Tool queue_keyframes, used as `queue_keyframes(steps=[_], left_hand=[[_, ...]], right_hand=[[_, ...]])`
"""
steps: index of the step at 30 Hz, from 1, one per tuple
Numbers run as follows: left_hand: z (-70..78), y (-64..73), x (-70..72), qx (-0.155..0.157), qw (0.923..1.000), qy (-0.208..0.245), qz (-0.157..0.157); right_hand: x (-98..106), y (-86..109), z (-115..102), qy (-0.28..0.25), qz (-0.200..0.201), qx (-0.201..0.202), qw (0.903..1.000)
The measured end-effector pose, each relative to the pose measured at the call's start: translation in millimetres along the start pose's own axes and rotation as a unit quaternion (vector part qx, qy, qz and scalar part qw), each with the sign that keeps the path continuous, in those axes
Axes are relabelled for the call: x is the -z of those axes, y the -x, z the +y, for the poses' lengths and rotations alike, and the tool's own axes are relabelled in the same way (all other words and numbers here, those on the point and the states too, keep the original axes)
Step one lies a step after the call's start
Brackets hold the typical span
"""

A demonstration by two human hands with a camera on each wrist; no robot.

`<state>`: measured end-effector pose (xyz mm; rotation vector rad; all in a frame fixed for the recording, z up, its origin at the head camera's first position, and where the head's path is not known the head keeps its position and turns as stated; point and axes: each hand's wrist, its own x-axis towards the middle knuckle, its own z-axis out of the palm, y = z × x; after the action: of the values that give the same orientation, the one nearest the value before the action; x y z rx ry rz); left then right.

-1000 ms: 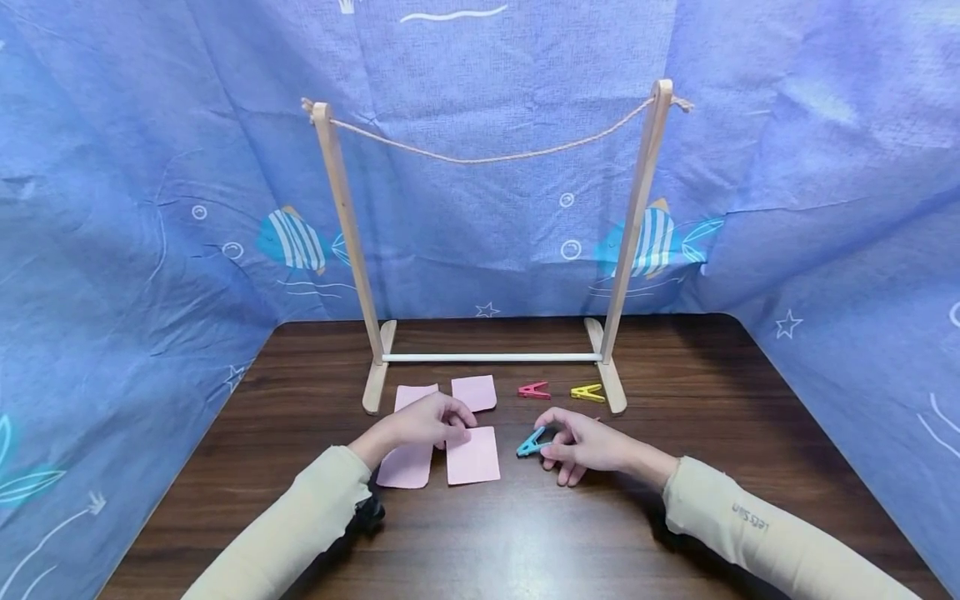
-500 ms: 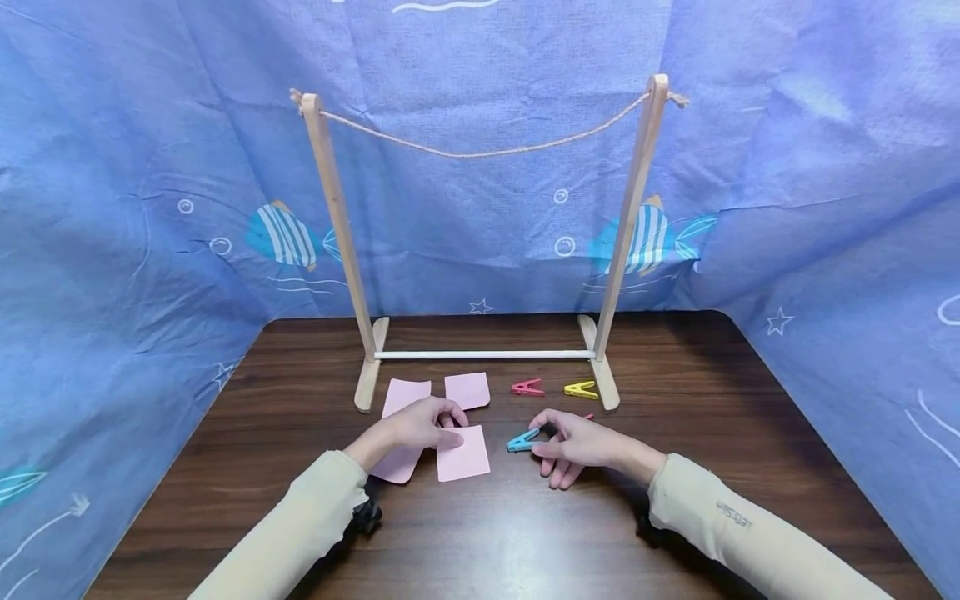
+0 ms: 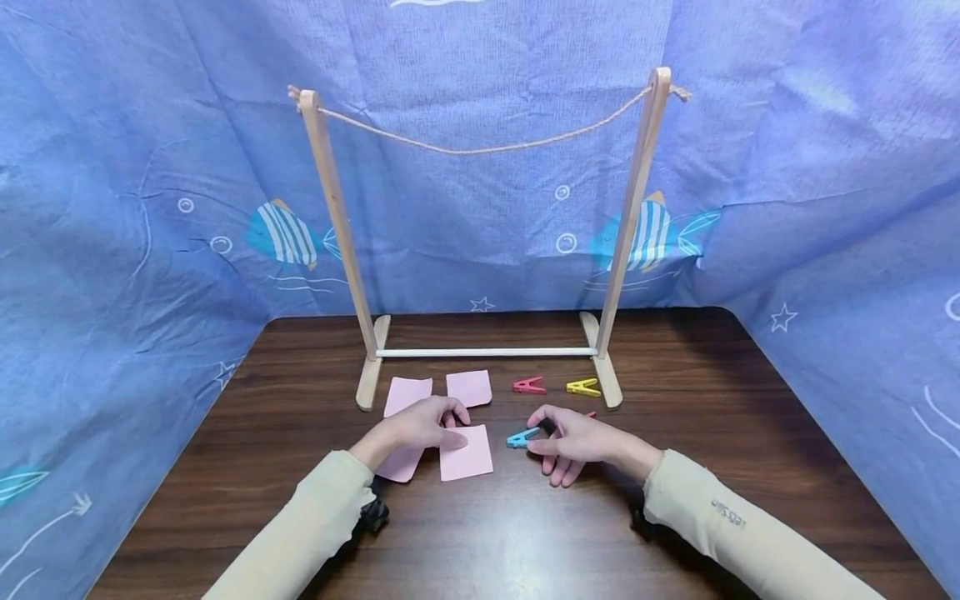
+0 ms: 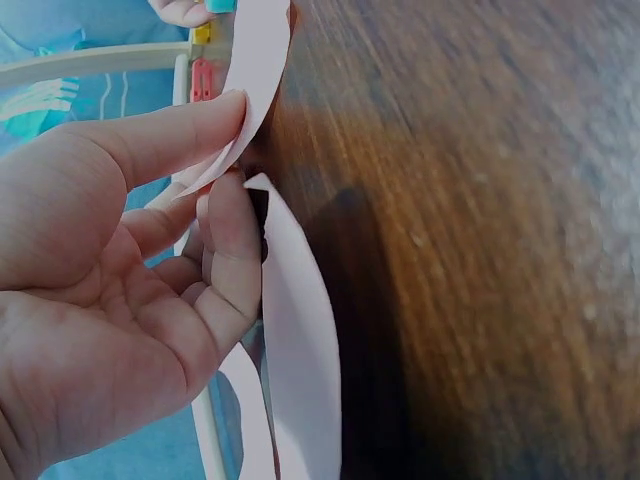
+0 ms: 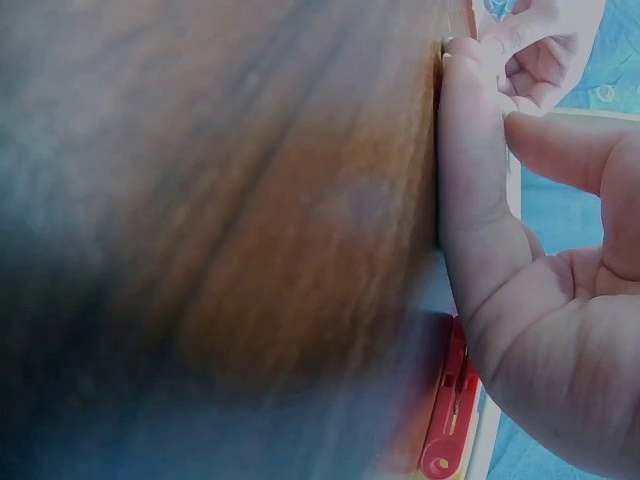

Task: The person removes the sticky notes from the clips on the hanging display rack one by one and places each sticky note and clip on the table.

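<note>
My left hand (image 3: 427, 423) pinches the upper edge of a pink square of paper (image 3: 467, 457), thumb on top and fingertips beneath; in the left wrist view the paper (image 4: 255, 70) curves up from the thumb. More pink paper (image 3: 408, 392) shows behind the left hand, and some pink paper (image 3: 401, 467) shows in front of its wrist. To the right, my right hand (image 3: 573, 440) holds a light blue clothespin (image 3: 522, 437) between thumb and index finger, low over the table. A red clothespin (image 5: 450, 410) lies beneath the right hand, mostly hidden in the head view.
Another pink paper (image 3: 469, 388), a red clothespin (image 3: 529, 385) and a yellow clothespin (image 3: 582, 387) lie farther back on the brown table (image 3: 697, 375). Behind them stands a wooden frame (image 3: 341, 225) with a sagging rope (image 3: 480, 152) across its top and a white crossbar (image 3: 487, 352) low down.
The head view has shifted slightly. The blue clothespin in my right hand has tipped a little flatter. My left hand keeps its pinch on the paper almost unmoved.
</note>
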<state>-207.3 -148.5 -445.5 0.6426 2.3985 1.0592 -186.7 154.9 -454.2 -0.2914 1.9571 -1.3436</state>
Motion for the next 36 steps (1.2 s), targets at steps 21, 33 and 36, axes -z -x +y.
queue_keyframes(steps=[21,33,36], left_hand=[[6.3,-1.6,1.1,0.010,0.9997,-0.017,0.011],[4.5,1.9,-3.5,0.013,0.9997,-0.019,0.004],[5.2,0.7,-5.1,0.012,0.9997,-0.019,0.003]], right_hand=[[5.5,-3.0,1.2,0.007,0.002,0.001,1.0000],[0.2,-1.7,2.4,0.000,0.002,0.001,1.0000],[1.8,-1.2,4.3,-0.004,-0.001,-0.001,1.0000]])
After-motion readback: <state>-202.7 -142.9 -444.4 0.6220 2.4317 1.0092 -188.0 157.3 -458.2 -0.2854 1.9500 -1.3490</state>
